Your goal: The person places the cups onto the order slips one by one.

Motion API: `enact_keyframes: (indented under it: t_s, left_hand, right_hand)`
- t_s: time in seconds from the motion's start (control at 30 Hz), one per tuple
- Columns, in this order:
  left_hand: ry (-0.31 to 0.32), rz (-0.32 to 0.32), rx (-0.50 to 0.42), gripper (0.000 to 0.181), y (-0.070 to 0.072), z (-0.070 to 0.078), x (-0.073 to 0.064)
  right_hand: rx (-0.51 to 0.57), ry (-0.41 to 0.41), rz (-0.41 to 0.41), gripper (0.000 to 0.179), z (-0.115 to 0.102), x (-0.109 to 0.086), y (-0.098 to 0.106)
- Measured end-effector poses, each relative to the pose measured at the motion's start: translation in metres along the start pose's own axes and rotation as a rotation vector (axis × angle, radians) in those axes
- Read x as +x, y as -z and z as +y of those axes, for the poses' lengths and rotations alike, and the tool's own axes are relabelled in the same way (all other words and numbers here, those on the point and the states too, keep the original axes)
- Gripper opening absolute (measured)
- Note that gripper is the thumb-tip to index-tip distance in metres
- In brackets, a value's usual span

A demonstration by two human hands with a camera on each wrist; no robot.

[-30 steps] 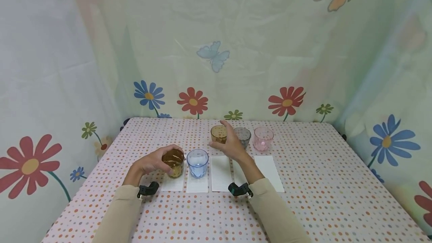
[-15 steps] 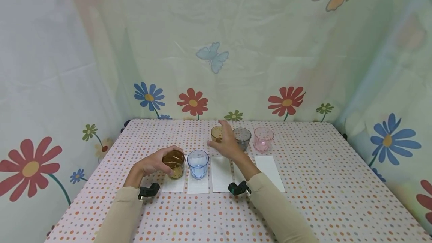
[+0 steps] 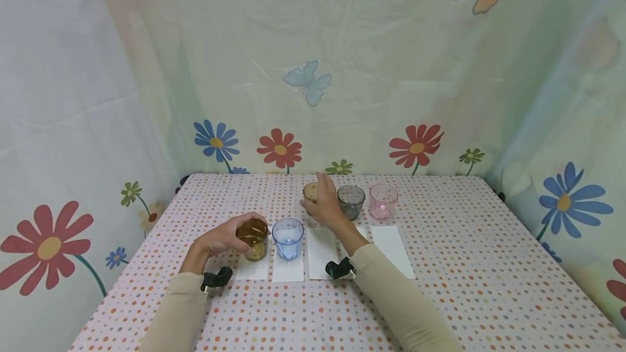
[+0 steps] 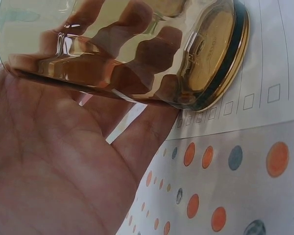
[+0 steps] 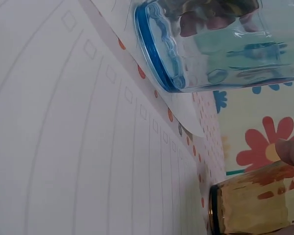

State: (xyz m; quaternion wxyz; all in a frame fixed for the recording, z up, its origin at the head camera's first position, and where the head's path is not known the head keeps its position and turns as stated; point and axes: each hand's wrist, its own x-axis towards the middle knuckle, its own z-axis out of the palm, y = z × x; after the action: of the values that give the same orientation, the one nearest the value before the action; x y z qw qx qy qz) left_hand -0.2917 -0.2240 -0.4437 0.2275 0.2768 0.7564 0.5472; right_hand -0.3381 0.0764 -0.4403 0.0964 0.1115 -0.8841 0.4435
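Observation:
On the left, my left hand [image 3: 221, 235] grips a brown glass [image 3: 256, 250], its thumb on the near side. The left wrist view has this brown glass [image 4: 137, 49] upright over lined paper, with fingers showing through its wall. Farther back, my right hand [image 3: 326, 206] holds an amber glass [image 3: 310, 192], which it partly hides. In the right wrist view, a thumb [image 5: 290, 151] lies at one side of the amber glass [image 5: 255, 200] and a fingertip at the other. A blue glass [image 3: 288, 244] stands between the hands on its own paper strip.
Right of my right hand stand a grey glass [image 3: 351, 205] and a pink glass [image 3: 383, 202]. White paper strips lie in a row, including one [image 3: 320, 257] under my right forearm and one [image 3: 394, 249] farther right. A flowered curtain [image 3: 313, 69] backs the dotted tablecloth [image 3: 303, 319].
My right hand has shifted slightly left and closed in on the amber glass, which has moved a little left with it. The left hand and brown glass stay where they were.

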Motion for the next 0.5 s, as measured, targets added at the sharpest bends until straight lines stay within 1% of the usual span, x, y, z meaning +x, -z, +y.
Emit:
enact_keyframes:
  t_s: [0.13,0.3,0.5]
  left_hand:
    - [0.001,0.002,0.018,0.075,-0.0003,0.0006,0.0007]
    - [-0.008,-0.004,0.021,0.077,0.0002,0.0003,0.0007]
    - [-0.012,-0.003,0.023,0.079,-0.0003,-0.0004,0.0005]
  right_hand:
    - [0.024,-0.013,0.009,0.091,0.0033,-0.0003,-0.0014]
    - [0.057,-0.083,0.009,0.095,0.0066,-0.0010,-0.0039]
    - [0.123,-0.167,0.043,0.095,0.0063,-0.0027,-0.0067]
